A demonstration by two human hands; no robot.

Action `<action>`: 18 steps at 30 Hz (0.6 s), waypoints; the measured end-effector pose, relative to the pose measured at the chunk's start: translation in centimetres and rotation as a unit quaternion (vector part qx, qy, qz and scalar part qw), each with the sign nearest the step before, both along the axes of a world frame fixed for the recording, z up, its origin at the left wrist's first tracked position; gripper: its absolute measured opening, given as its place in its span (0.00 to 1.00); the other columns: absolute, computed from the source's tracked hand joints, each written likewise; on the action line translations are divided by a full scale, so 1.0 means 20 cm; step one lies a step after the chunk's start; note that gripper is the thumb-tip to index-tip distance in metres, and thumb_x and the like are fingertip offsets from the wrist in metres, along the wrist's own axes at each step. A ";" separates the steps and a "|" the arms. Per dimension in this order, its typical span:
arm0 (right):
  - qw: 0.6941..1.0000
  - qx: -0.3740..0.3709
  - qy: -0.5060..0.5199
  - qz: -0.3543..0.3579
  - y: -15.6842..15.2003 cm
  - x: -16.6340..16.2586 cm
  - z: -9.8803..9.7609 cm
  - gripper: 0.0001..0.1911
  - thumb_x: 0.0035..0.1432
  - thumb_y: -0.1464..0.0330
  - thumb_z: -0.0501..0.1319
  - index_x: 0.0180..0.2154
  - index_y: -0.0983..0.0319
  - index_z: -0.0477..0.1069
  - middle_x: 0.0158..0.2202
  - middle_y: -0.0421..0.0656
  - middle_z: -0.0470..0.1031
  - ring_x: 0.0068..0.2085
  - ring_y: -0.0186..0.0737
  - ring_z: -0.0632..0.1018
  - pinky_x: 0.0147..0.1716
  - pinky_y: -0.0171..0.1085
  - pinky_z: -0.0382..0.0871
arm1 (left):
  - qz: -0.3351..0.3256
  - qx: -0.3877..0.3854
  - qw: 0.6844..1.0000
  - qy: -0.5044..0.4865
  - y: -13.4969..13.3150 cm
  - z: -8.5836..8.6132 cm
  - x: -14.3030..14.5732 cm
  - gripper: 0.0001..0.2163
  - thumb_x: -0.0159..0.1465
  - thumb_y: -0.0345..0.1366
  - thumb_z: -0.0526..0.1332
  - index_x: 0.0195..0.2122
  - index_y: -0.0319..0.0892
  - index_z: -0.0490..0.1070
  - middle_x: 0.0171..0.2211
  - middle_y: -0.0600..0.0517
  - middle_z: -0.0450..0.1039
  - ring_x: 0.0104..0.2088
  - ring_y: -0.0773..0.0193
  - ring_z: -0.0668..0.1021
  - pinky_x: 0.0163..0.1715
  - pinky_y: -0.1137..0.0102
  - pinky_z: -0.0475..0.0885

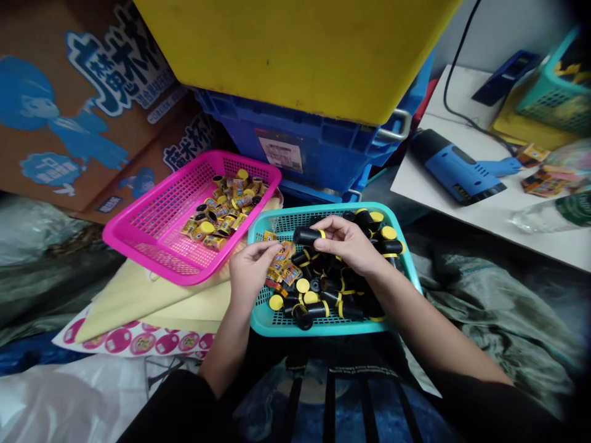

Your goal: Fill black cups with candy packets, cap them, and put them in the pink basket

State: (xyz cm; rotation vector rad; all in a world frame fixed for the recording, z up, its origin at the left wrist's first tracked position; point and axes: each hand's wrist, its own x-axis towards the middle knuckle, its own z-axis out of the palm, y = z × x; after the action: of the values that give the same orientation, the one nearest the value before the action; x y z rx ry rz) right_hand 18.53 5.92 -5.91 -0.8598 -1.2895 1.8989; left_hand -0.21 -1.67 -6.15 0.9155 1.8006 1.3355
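Observation:
My right hand (pixel 346 243) is closed around a small black canister (pixel 307 236) with a yellow rim, held sideways above the turquoise basket (pixel 318 332). Opposite it, my left hand (pixel 253 264) pinches the edge of a small orange printed label sleeve (pixel 286 250); the fingertips partly hide it. More printed sleeves (pixel 289 272) lie in a loose heap at the basket's left side. Several black canisters with yellow caps (pixel 318 309) fill the rest of the basket, which sits just in front of my body.
A pink basket (pixel 159 261) at the left holds several canisters in printed sleeves (pixel 224 215). Blue crates (pixel 295 147) with a yellow box (pixel 295 55) on top stand behind. On the white table (pixel 521 231) at the right lie a blue heat gun (pixel 457 166) and a bottle (pixel 549 212).

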 end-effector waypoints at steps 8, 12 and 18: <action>0.996 0.020 -0.071 -0.044 -0.03 -0.07 0.00 0.13 0.57 0.63 0.54 0.26 0.62 0.68 0.24 0.37 0.63 0.25 0.32 0.63 0.25 0.32 0.56 | -0.003 0.075 0.997 -0.006 0.00 -0.02 0.03 0.07 0.54 0.36 0.66 0.34 0.43 0.79 0.35 0.50 0.80 0.38 0.63 0.80 0.44 0.66 0.74; 0.988 0.047 -0.144 0.012 -0.06 -0.14 0.00 0.14 0.54 0.58 0.60 0.27 0.63 0.69 0.25 0.36 0.67 0.28 0.32 0.67 0.32 0.33 0.59 | -0.007 0.065 0.997 -0.039 0.00 -0.01 0.05 0.11 0.54 0.37 0.67 0.38 0.42 0.79 0.39 0.48 0.79 0.42 0.61 0.79 0.46 0.65 0.73; 0.986 0.045 -0.157 0.014 -0.08 -0.20 0.00 0.19 0.51 0.55 0.62 0.22 0.63 0.66 0.21 0.36 0.65 0.26 0.32 0.65 0.29 0.33 0.58 | 0.011 0.020 0.995 -0.095 0.01 0.01 0.03 0.13 0.49 0.38 0.70 0.35 0.40 0.79 0.34 0.49 0.81 0.32 0.63 0.80 0.38 0.67 0.76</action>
State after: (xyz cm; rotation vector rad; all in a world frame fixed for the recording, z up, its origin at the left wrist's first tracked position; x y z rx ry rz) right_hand 14.62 4.41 -5.83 -1.1314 -1.5675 1.7602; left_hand 0.46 -1.57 -5.87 0.7639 1.6464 1.4278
